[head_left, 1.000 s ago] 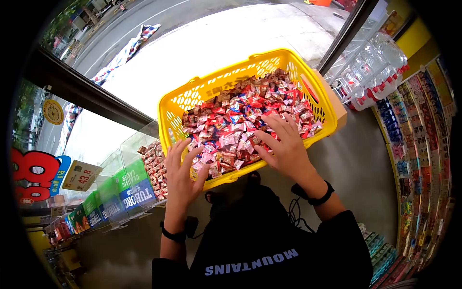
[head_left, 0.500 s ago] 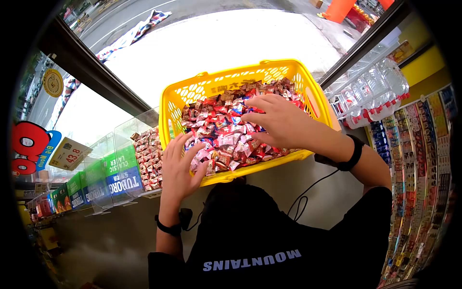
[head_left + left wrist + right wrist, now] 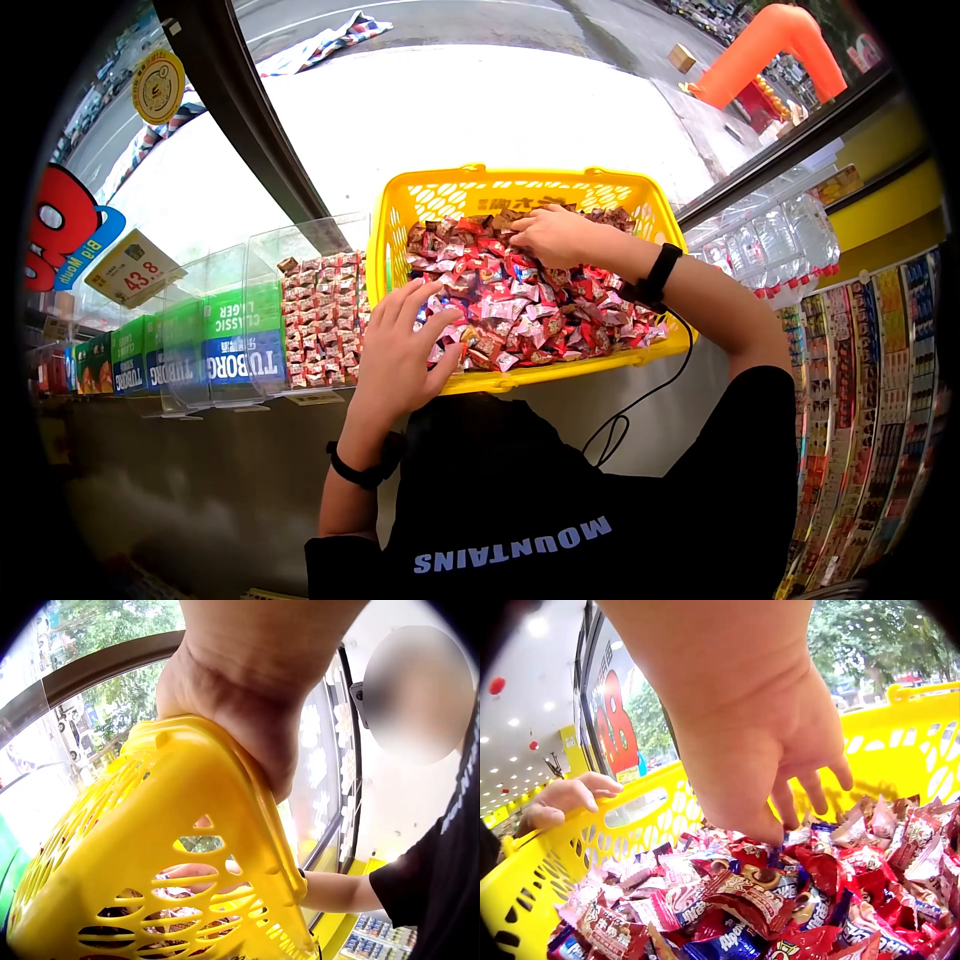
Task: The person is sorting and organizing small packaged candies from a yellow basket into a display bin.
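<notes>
A yellow basket (image 3: 520, 378) holds a heap of wrapped candies (image 3: 500, 310) in red, pink, brown and blue. My right hand (image 3: 562, 238) reaches in over the far middle of the heap; in the right wrist view the hand (image 3: 757, 742) points down, its fingertips at the candies (image 3: 757, 900), and whether it pinches one is unclear. The left hand (image 3: 398, 345) lies over the basket's near left corner with fingers spread towards the candies. Seen from the left wrist, that hand (image 3: 240, 712) rests on the yellow rim (image 3: 187, 742), its fingers hidden beyond it.
Left of the basket stand clear dividers with small wrapped packets (image 3: 322, 320), green and blue beer boxes (image 3: 243, 335) and a price card (image 3: 135, 268). Water bottles (image 3: 770, 245) and packed shelves (image 3: 860, 400) are on the right. A dark door frame (image 3: 240, 110) rises behind.
The right hand has moved from the basket's near right side across to the far middle, its fingers now down at the candies. The left hand stays at the left corner. The head view has shifted.
</notes>
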`<state>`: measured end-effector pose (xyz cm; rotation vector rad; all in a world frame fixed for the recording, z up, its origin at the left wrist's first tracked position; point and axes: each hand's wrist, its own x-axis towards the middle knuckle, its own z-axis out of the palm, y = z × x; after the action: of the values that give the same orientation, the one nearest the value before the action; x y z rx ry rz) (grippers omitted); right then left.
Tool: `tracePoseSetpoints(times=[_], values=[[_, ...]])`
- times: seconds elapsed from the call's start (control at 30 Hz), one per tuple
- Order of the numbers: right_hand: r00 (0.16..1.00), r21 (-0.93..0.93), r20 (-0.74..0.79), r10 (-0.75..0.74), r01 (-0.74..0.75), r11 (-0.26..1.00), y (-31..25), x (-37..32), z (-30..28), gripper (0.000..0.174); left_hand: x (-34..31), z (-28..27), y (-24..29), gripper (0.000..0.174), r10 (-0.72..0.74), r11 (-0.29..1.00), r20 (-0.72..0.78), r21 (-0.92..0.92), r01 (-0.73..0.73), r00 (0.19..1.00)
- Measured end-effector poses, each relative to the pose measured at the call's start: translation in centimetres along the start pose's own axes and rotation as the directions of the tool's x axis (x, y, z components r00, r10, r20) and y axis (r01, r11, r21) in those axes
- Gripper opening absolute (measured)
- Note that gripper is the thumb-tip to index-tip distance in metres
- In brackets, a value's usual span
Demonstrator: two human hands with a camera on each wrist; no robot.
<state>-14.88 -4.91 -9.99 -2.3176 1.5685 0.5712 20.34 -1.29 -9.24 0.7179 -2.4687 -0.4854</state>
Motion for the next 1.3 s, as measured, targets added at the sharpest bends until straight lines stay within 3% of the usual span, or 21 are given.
tracePoseSetpoints(times=[0.23, 0.53, 0.57, 0.67, 0.83, 0.93, 1.0, 1.07, 1.13, 1.3], values=[[0.955, 0.029, -0.278, -0.103, 0.116, 0.993, -0.2, -0.7, 0.8, 0.049, 0.2, -0.2, 0.1, 0.043, -0.001, 1.0, -0.003, -0.026, 0.001, 1.0], [0.968, -0.107, -0.183, -0.174, 0.156, 0.982, -0.1, 3.2, 1.5, 0.063, 0.0, -0.2, 0.3, 0.04, -0.009, 1.0, 0.011, -0.027, 0.01, 1.0], [0.985, -0.052, -0.136, -0.102, 0.096, 0.994, -0.1, 2.9, 1.5, 0.065, 0.2, -0.2, 0.2, 0.04, -0.006, 1.0, 0.005, -0.025, 0.006, 1.0], [0.979, 0.049, -0.187, -0.076, 0.087, 0.995, 0.6, 2.9, 1.5, 0.063, 0.1, -0.2, 0.3, 0.039, -0.006, 0.999, -0.008, -0.031, 0.006, 1.0], [0.954, 0.213, -0.262, -0.144, 0.203, 0.956, -0.6, -1.4, -2.6, 0.06, 0.3, 0.1, 0.1, 0.039, -0.015, 1.0, -0.012, -0.019, 0.014, 1.0], [0.888, 0.281, -0.402, -0.225, 0.353, 0.892, -2.8, -4.7, -4.0, 0.061, 0.1, 0.0, 0.3, 0.041, -0.035, 0.999, -0.032, -0.022, 0.034, 0.999], [0.873, 0.435, -0.419, -0.251, 0.435, 0.788, -5.5, -7.7, -5.2, 0.067, 0.3, -0.1, 0.6, 0.042, -0.039, 0.999, -0.062, 0.001, 0.039, 0.997], [0.832, 0.434, -0.476, -0.284, 0.503, 0.747, -7.5, -9.4, -4.2, 0.069, 0.5, -0.1, 0.9, 0.045, -0.023, 1.0, -0.078, 0.014, 0.025, 0.997], [0.728, 0.38, -0.607, -0.318, 0.618, 0.688, -9.6, -10.3, -2.7, 0.071, 0.8, -0.5, 1.2, 0.047, 0.036, 0.999, -0.083, 0.029, -0.034, 0.996], [0.645, 0.402, -0.735, -0.208, 0.662, 0.633, -12.5, -12.7, -1.2, 0.065, 1.5, -0.5, 2.7, 0.022, 0.12, 0.987, -0.099, -0.094, -0.13, 0.988]])
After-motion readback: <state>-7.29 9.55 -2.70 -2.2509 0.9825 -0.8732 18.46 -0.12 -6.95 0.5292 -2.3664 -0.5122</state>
